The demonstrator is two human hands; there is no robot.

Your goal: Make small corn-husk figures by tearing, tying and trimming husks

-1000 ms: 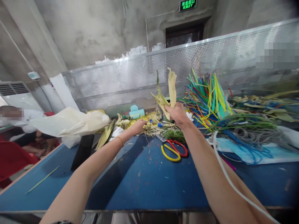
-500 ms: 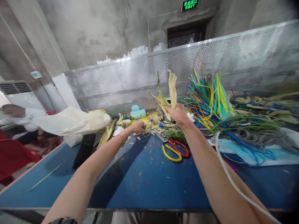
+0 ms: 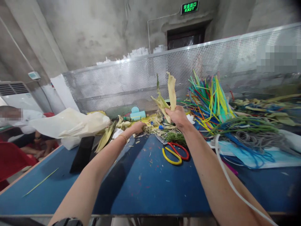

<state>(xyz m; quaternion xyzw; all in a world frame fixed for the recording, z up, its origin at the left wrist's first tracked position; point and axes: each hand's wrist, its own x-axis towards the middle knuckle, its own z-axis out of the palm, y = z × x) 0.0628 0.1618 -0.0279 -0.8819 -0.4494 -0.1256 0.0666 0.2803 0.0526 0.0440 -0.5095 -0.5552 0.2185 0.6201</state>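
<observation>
My right hand (image 3: 178, 116) is closed round pale dried corn husks (image 3: 171, 91), which stick up above the fingers. One strip among them is greener and thinner. My left hand (image 3: 138, 127) is at the heap of husk scraps (image 3: 150, 128), its fingers curled down; what they pinch, if anything, is hidden. Between my forearms lie scissors (image 3: 172, 153) with one red and one yellow handle, their blades toward the scraps. A bundle of green stems (image 3: 175, 137) is just behind them. Small blue pieces (image 3: 161, 127) sit among the scraps.
Colourful strips (image 3: 213, 97) are bunched at right, near green and grey cords (image 3: 249, 135) and blue face masks (image 3: 244, 153). A white cable (image 3: 225, 175) crosses my right forearm. At left are a plastic bag (image 3: 72, 122) and a black slab (image 3: 82, 153). A perforated metal screen (image 3: 117, 84) stands behind.
My left hand has shifted very slightly within the scraps. My right hand keeps its hold on the husks. The whole view has moved a little.
</observation>
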